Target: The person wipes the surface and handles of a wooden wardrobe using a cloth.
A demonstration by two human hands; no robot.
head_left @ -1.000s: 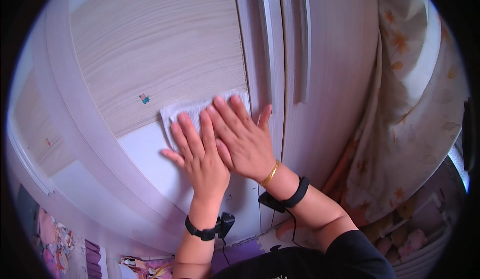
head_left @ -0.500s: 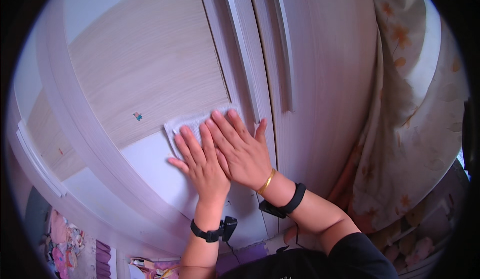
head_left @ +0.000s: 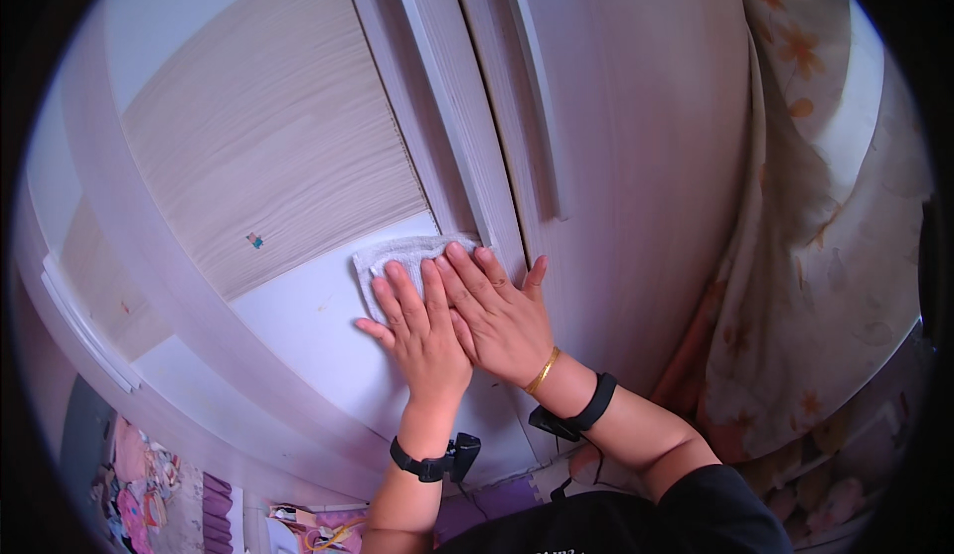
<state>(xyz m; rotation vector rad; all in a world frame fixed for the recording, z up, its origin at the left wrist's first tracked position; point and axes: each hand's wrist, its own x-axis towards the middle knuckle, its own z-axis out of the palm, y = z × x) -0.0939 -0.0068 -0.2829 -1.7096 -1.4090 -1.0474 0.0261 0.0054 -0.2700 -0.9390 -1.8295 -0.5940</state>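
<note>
A folded whitish cloth (head_left: 402, 252) lies flat against the white lower panel of a wardrobe door (head_left: 298, 301). My left hand (head_left: 422, 330) presses on it with the fingers stretched out and the thumb or little finger off to the side. Beside it, partly overlapping, my right hand (head_left: 502, 320) also lies flat, its fingertips on the cloth's right part. Both hands are open, palms down, and pin the cloth without gripping it. The palms hide the cloth's lower part.
Long vertical handles (head_left: 437, 87) run along the wardrobe doors above my hands. A small sticker (head_left: 255, 241) marks the wood-grain panel. A flowered curtain (head_left: 795, 256) hangs at the right. Cluttered items (head_left: 139, 484) lie at the lower left.
The cloth and both hands have slid down and to the right on the door, away from the wood-grain panel's edge. The view has shifted slightly. Both hands remain flat.
</note>
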